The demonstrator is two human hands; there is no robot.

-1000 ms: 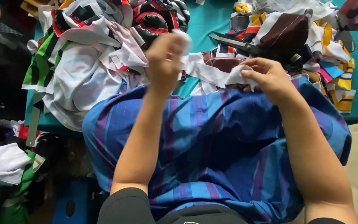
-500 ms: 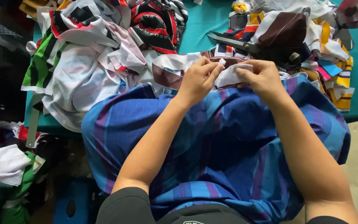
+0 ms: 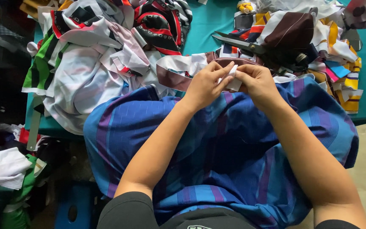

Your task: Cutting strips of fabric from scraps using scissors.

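Note:
My left hand point(image 3: 206, 84) and my right hand point(image 3: 257, 81) meet over my lap, both pinching a small white piece of fabric point(image 3: 234, 80) between their fingertips. A white and maroon fabric strip point(image 3: 178, 72) trails from it to the left, onto the teal table point(image 3: 204, 25). Under both forearms lies a blue and purple striped cloth point(image 3: 217, 157) that covers my lap. Large dark scissors point(image 3: 250, 46) lie on the table just beyond my hands.
A heap of white, green, red and black fabric pieces point(image 3: 94, 55) covers the table's left part. Yellow, maroon and white scraps point(image 3: 327, 46) pile at the right. More cloth point(image 3: 5, 169) lies on the floor at lower left, by a blue stool point(image 3: 75, 208).
My left hand came down from a raised position and joined my right hand on the white fabric piece. Both hands now sit closer together over my lap.

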